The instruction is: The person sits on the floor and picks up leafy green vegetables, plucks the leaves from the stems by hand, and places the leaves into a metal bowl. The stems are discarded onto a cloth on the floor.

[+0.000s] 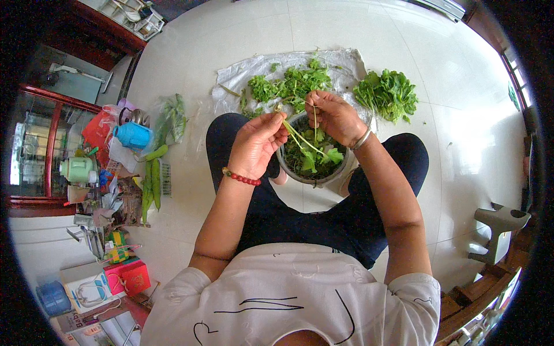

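My left hand point(262, 140) pinches a few thin green leafy stems point(303, 140) by their root end, leaves hanging down over a round bucket point(291, 173). My right hand point(331, 114) holds a thin stalk between thumb and fingers, close by on the right. Dark plant scraps point(298, 162) fill the bucket, which stands between my feet. Beyond my hands, loose leafy greens point(303, 82) lie on a crumpled white woven sheet point(346, 62). A thick bunch of leafy greens point(389, 93) rests at the sheet's right edge.
To the left lie a plastic bag of green vegetables point(171, 121), long green gourds point(151, 186), a blue container point(133, 135) and a light green container point(77, 169). A red box point(134, 277) is at lower left. A grey plastic stool point(495, 229) stands at the right on the tiled floor.
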`<state>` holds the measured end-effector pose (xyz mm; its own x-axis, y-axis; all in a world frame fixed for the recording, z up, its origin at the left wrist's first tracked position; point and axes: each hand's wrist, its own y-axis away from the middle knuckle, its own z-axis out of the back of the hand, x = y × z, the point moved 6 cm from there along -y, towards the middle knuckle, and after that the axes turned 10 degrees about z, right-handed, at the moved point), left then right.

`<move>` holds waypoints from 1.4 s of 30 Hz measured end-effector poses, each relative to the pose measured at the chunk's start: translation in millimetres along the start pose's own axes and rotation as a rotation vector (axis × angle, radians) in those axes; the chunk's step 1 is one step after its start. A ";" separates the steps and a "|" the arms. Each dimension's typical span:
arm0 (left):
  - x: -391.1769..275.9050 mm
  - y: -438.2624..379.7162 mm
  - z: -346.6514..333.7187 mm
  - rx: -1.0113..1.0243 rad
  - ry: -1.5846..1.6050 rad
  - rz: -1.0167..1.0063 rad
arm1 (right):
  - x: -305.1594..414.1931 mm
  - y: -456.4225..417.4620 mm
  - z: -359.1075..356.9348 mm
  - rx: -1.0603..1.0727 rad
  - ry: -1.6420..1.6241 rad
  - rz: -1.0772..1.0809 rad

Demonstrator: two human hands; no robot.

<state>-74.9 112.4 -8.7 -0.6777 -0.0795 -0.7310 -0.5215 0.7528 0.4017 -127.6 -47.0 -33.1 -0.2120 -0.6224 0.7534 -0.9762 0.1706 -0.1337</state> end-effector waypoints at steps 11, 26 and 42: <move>3.8 -3.3 2.6 -0.029 -0.073 0.000 | -11.2 6.0 -3.2 -0.059 0.121 -0.171; 5.2 -4.4 4.8 -0.049 -0.296 -0.036 | -7.2 11.0 -21.8 0.317 0.545 -0.056; 16.3 -9.0 4.3 0.042 -0.306 0.021 | -16.3 9.5 -20.7 0.280 0.523 -0.029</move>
<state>-79.0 107.1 -26.7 -0.4970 0.1325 -0.8576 -0.4826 0.7791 0.4000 -132.4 -19.4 -33.4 -0.2040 -0.1523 0.9671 -0.9712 -0.0926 -0.2194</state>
